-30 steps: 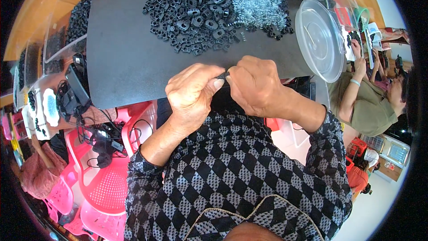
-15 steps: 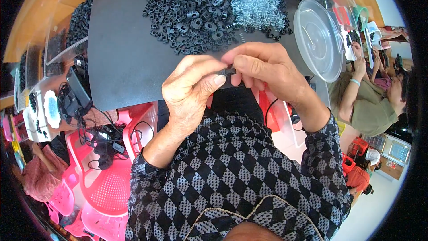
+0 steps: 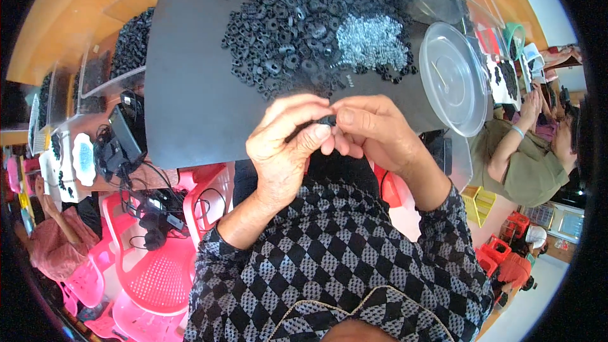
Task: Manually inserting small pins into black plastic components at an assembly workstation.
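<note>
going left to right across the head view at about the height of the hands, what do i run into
Black boxy device with cables → left hand → small black part at the fingers → right hand → round clear plastic lid → person in an olive shirt.

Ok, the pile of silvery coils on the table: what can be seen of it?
The pile of silvery coils is a dense, roughly four-sided mass of small, shiny, metallic-looking, spring-like pieces, jumbled on the dark table. It sits right of the main spread of black parts, meeting some at its edges. A few coils lie apart, nearer the person. The left hand and right hand don't touch it.
</note>
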Demonstrator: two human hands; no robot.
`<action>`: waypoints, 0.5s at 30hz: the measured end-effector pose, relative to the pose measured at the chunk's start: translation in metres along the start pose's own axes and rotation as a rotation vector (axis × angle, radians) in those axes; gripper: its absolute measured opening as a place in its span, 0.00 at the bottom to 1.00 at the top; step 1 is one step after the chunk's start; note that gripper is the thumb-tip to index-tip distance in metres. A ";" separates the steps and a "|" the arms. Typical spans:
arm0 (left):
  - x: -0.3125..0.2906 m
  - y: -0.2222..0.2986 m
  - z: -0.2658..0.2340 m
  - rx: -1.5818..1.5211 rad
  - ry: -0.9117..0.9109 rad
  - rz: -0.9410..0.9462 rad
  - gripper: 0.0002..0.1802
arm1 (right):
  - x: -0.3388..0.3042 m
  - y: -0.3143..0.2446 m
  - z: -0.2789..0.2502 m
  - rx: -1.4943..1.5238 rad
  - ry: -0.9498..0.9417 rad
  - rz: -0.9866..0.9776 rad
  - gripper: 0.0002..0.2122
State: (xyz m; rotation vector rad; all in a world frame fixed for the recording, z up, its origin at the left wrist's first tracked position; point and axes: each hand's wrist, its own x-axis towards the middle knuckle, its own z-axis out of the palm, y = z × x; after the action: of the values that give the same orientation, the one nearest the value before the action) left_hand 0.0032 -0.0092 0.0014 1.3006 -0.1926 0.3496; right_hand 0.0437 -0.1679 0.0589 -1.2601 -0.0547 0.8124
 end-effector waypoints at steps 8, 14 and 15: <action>0.002 0.011 0.001 0.324 -0.055 0.051 0.12 | -0.002 0.008 0.000 0.063 0.027 0.000 0.12; 0.004 0.008 -0.003 0.488 -0.156 0.189 0.12 | -0.002 0.018 -0.003 0.187 0.029 0.034 0.12; 0.004 0.006 -0.003 0.496 -0.154 0.204 0.12 | 0.000 0.020 -0.004 0.225 0.011 0.041 0.12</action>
State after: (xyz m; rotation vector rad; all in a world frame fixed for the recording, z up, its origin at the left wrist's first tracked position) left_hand 0.0049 -0.0043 0.0072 1.8056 -0.3875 0.4907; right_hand 0.0352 -0.1700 0.0408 -1.0562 0.0703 0.8231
